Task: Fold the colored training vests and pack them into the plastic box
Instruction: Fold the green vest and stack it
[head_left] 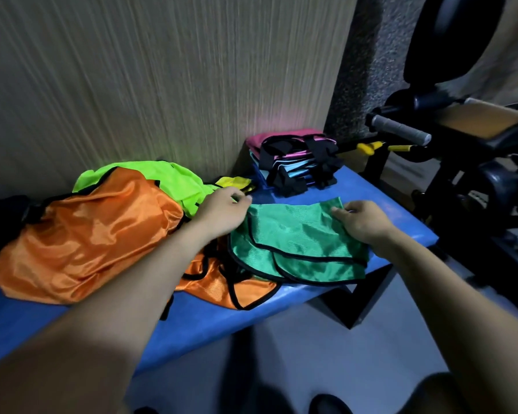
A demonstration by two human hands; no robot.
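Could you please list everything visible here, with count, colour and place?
green vest: one, dark green with black trim, flat at the bench's near right edge.
orange vests: a pile, count unclear, orange with black trim, left on the bench.
neon vests: a heap, count unclear, yellow-green, behind the orange pile by the wall.
folded stack: count unclear, pink on top, blue below, black straps, at the bench's far right end.
bench: one, blue top, along the wall.
exercise machine: one, black with grey handle, right.
plastic box: none in view.
left hand: at the green vest's far left edge; grip unclear.
right hand: fingers on the vest's far right corner.
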